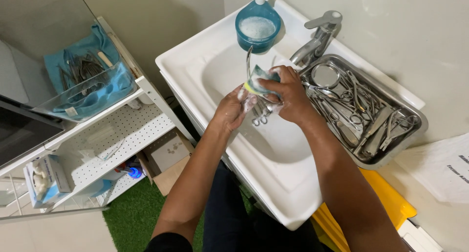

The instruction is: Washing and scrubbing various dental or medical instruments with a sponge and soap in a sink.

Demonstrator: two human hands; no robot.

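Left hand (233,110): soapy, grip pinched on ring-handled steel instruments (261,113), held over the basin so suds dropped inside.
Right hand (288,93): grip pressed together around a yellow-green sponge (258,82), wrapped against the metal.
Sink (293,178): white, directly beneath both hands.
Steel tray (417,122): perched on the sink's right rim, piled with more instruments, within reach.
Soap dispenser (258,25): blue, behind the basin.

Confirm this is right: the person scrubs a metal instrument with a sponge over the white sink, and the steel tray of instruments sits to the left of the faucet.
Wrong in one respect. The head view shows the steel tray to the right of the faucet, not the left. The rest holds: the right hand presses a sponge on a metal instrument held by the left hand over the white sink.
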